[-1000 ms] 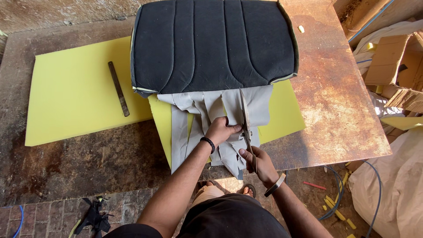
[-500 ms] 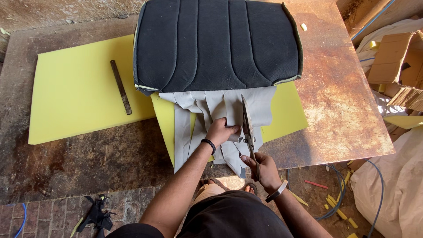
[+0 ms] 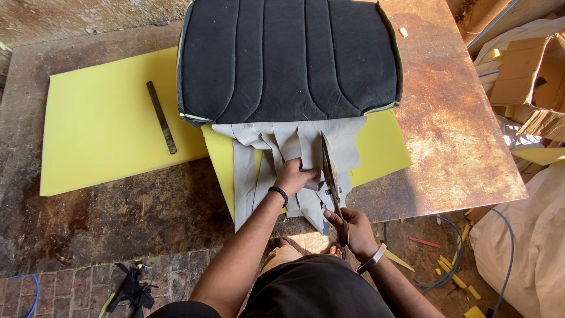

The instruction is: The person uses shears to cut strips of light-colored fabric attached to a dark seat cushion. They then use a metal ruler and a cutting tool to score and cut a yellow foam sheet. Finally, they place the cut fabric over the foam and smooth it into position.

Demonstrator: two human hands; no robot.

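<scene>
A black quilted seat cover (image 3: pixel 288 59) lies on a rusty metal table (image 3: pixel 459 141), with grey fabric flaps (image 3: pixel 294 147) hanging out from under its near edge over yellow foam (image 3: pixel 376 147). My left hand (image 3: pixel 294 175) presses and pinches the grey fabric. My right hand (image 3: pixel 348 227) grips the handles of long scissors (image 3: pixel 328 168), whose blades lie along the grey fabric just right of my left hand.
A large yellow foam sheet (image 3: pixel 100 123) lies to the left with a dark metal bar (image 3: pixel 161 116) on it. Cardboard boxes (image 3: pixel 524 76) and a white sack (image 3: pixel 529 235) stand at the right. Foam scraps (image 3: pixel 453 277) and cables litter the floor.
My right hand has drawn back toward me, and the scissors are now plainly visible along the grey fabric. My left hand stays on the fabric.
</scene>
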